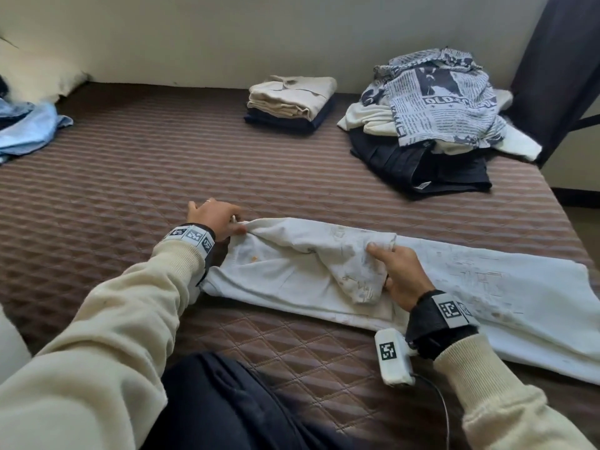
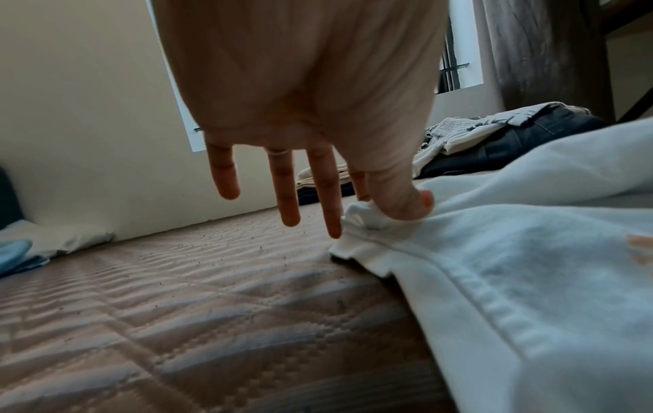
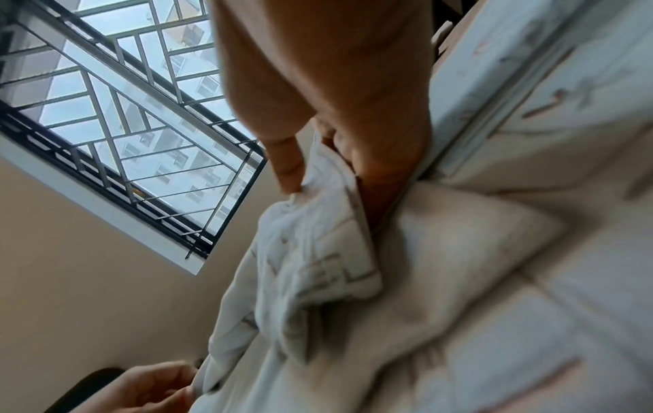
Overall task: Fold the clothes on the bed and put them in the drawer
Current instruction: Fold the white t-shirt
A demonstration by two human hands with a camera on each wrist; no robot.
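Note:
White trousers [image 1: 454, 280] with faint printed marks lie lengthwise across the near part of the brown quilted bed [image 1: 130, 190]. My left hand [image 1: 217, 220] pinches the waistband corner [image 2: 367, 220] between thumb and forefinger, the other fingers [image 2: 288, 195] hanging straight. My right hand [image 1: 394, 271] grips a raised fold of the same trousers [image 3: 318, 237] near the middle, thumb on top. The left hand [image 3: 148, 388] also shows low in the right wrist view.
A folded stack [image 1: 292, 103] of cream and dark clothes sits at the far middle of the bed. An unfolded heap [image 1: 435, 118] with a newspaper-print garment lies far right. Light blue cloth [image 1: 29, 128] and a pillow [image 1: 35, 69] are far left. A dark curtain [image 1: 558, 66] hangs right.

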